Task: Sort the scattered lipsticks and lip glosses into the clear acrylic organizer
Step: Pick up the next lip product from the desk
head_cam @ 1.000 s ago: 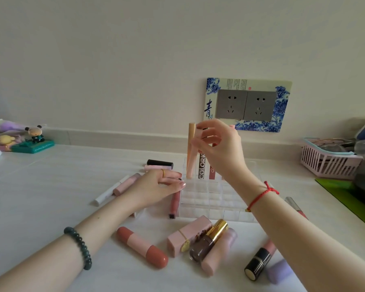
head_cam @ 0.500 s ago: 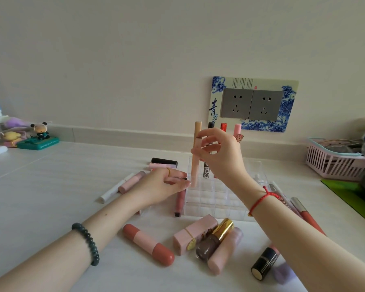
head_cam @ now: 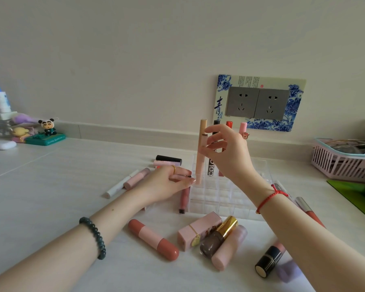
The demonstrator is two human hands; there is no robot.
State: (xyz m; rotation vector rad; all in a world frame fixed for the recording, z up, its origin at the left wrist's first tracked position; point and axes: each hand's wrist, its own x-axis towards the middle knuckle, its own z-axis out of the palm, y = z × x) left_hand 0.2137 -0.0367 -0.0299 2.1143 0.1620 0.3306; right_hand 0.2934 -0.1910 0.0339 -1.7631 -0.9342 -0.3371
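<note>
We see the right hand (head_cam: 226,152) pinching a slim peach lip gloss tube (head_cam: 201,144) between thumb and fingertips, about halfway up. The tube stands upright, its foot in the rear left corner of the clear acrylic organizer (head_cam: 219,199). The left hand (head_cam: 167,182) lies on the surface (head_cam: 51,197) with its fingers stretched towards the organizer's left wall, fingertips at the foot of the peach tube; we cannot tell whether it holds anything.

Three more tubes stand in the organizer's back row: a black lettered tube (head_cam: 210,170), a red tube (head_cam: 229,124) and a pink tube with a cartoon charm (head_cam: 243,127).

A dusty pink gloss (head_cam: 184,199) lies along the organizer's left wall. Further left lie a white stick (head_cam: 120,184) and a pale pink gloss (head_cam: 136,179), and behind the left hand a black tube (head_cam: 168,158) just beside a pink one (head_cam: 164,163).

In front of the organizer we find a coral-and-pink capsule lipstick (head_cam: 153,239), a square pink lipstick (head_cam: 198,230), a brown bottle with a gold cap (head_cam: 217,237), a rounded pale pink tube (head_cam: 230,248) and a black lipstick (head_cam: 269,260).

A pink basket (head_cam: 341,163) sits at the far right.
</note>
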